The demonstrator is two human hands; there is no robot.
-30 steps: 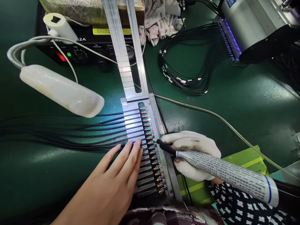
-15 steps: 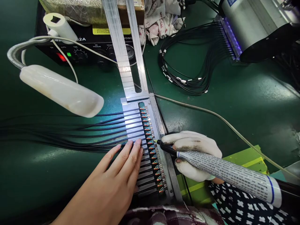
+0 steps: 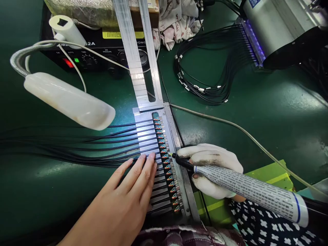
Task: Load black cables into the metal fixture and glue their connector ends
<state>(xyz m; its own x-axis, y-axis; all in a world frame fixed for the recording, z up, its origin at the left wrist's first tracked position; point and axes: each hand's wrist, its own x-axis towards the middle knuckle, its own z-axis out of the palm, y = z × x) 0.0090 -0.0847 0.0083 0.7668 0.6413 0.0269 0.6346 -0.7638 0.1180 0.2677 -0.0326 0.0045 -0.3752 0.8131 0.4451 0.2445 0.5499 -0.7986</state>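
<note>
My bare left hand [image 3: 134,193] lies with its fingers stretched out over the black cables [image 3: 120,149] on the metal fixture plate [image 3: 145,118]. My right hand [image 3: 212,159], in a white glove smudged at the fingertips, is closed around a glue dispensing syringe [image 3: 246,189] wrapped in a printed label. Its black nose points left, and the thin yellow-green tip [image 3: 171,154] is at the row of small connectors [image 3: 167,166] with coloured wires. Whether the tip touches a connector, I cannot tell. The fixture's slotted metal frame [image 3: 135,68] is swung away toward the back.
A white gooseneck lamp [image 3: 71,100] lights the plate from the left. Behind it stands a black dispenser controller [image 3: 102,59] with a lit red switch. At the back right, coiled black cables [image 3: 202,89] run to a silver machine [image 3: 274,30] glowing violet. A pale hose [image 3: 230,124] crosses the green table.
The view has shifted very slightly. Both hands and the syringe keep their places on the fixture.
</note>
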